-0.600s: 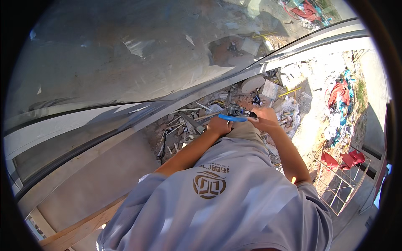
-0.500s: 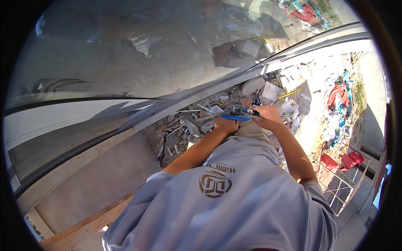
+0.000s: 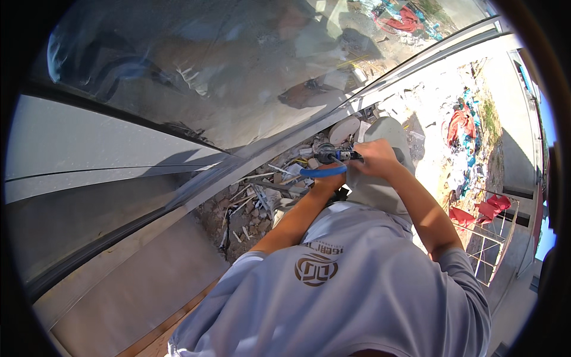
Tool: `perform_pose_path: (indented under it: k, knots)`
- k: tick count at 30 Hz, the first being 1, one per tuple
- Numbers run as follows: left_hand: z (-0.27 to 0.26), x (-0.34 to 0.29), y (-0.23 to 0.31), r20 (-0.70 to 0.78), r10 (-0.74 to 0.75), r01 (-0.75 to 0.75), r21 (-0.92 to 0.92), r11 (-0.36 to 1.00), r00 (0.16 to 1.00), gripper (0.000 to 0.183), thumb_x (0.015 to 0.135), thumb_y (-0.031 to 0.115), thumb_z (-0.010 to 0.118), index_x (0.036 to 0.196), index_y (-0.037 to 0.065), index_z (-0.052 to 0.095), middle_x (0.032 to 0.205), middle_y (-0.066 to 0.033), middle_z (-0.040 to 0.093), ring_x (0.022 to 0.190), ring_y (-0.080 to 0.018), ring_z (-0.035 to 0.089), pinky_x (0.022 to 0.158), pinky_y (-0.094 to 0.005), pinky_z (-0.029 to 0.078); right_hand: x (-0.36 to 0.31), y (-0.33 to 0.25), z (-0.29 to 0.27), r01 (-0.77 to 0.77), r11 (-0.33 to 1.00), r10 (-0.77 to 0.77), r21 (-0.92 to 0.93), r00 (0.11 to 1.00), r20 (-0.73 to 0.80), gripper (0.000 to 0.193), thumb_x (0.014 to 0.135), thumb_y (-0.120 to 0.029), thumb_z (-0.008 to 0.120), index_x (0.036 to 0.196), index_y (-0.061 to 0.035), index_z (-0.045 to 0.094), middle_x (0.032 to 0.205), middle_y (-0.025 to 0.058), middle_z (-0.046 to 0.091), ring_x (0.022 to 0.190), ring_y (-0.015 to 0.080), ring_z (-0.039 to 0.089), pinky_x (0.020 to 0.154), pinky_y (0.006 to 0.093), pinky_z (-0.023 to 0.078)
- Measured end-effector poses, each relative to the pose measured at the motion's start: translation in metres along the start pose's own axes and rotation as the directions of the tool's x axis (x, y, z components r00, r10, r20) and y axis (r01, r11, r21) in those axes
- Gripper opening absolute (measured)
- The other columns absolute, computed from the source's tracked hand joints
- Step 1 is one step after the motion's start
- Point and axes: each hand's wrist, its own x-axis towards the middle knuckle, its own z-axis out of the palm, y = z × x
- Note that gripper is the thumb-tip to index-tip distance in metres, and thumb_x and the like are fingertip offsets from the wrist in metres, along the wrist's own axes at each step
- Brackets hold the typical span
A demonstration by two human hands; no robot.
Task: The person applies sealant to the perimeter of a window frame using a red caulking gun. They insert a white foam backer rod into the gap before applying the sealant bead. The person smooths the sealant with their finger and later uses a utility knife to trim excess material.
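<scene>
A dark hand tool point(image 3: 329, 154) with a rounded metallic head and a blue curved part sits in front of my waist; its exact kind is not clear. My right hand point(image 3: 376, 157) is closed round the tool's black end, at its right side. Just under the blue curved part point(image 3: 324, 172), my left hand point(image 3: 331, 178) is closed at the tool, most of its fingers hidden. Behind the tool lies the pale frame rail point(image 3: 267, 153), apart from it. My right leg point(image 3: 385, 143), in grey trousers, is raised beside the right hand.
A large reflective glass pane point(image 3: 226, 59) rises beyond the rail. Rubble point(image 3: 250, 211) and offcuts cover the ground below, with a round pale disc point(image 3: 344, 130) near the rail. At right are heaped red and teal cloths point(image 3: 461, 128) and a metal scaffold frame point(image 3: 491, 253).
My view has swung, so the rail and cloths shift left. My right leg has come up beside the tool. Both hands keep hold of it, and it sits slightly farther left in view.
</scene>
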Motion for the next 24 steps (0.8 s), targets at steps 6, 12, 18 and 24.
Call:
perform_pose_path:
  k: [6,12,18,24]
  knots:
    - [-0.007,0.002,0.006,0.072,0.031,-0.045,0.206,0.978,0.997,0.044,0.099,0.042,0.046,0.120,0.012,0.069,0.106,-0.0211,0.074,0.099,-0.0396,0.071,0.091,-0.0490,0.056,-0.009,-0.009,0.001,-0.055,0.995,0.065,0.077,0.989,-0.132,0.036,0.081,-0.044,0.076,0.080,-0.0101,0.064,0.067,0.0099,0.066,0.066,0.0337,0.067,0.058,0.0445,0.050]
    - [0.005,0.004,-0.010,0.309,-0.200,0.075,0.373,0.925,0.930,0.050,0.093,0.042,0.050,0.120,0.004,0.070,0.118,-0.0232,0.072,0.106,-0.0400,0.071,0.091,-0.0492,0.056,-0.029,-0.027,0.013,-0.269,0.941,0.294,0.204,0.950,-0.106,0.041,0.084,-0.050,0.071,0.084,-0.0086,0.068,0.068,0.0117,0.067,0.067,0.0351,0.067,0.061,0.0458,0.050]
    - [0.037,0.016,-0.068,0.274,-0.130,0.002,0.424,0.906,0.953,0.054,0.097,0.049,0.046,0.128,0.010,0.068,0.125,-0.0188,0.070,0.118,-0.0367,0.066,0.099,-0.0464,0.053,-0.038,-0.037,0.014,-0.427,0.853,0.470,0.299,0.878,-0.088,0.047,0.083,-0.052,0.071,0.085,-0.0052,0.071,0.066,0.0148,0.067,0.066,0.0371,0.067,0.060,0.0476,0.051]
    - [0.039,0.017,-0.130,0.227,0.205,-0.245,0.165,0.955,0.952,0.053,0.094,0.042,0.065,0.134,0.008,0.055,0.129,-0.0113,0.064,0.119,-0.0244,0.062,0.105,-0.0412,0.046,-0.035,-0.051,0.030,-0.540,0.697,0.597,0.472,0.801,0.035,0.058,0.084,-0.066,0.066,0.107,-0.0146,0.079,0.074,0.0161,0.072,0.073,0.0373,0.071,0.066,0.0461,0.056]
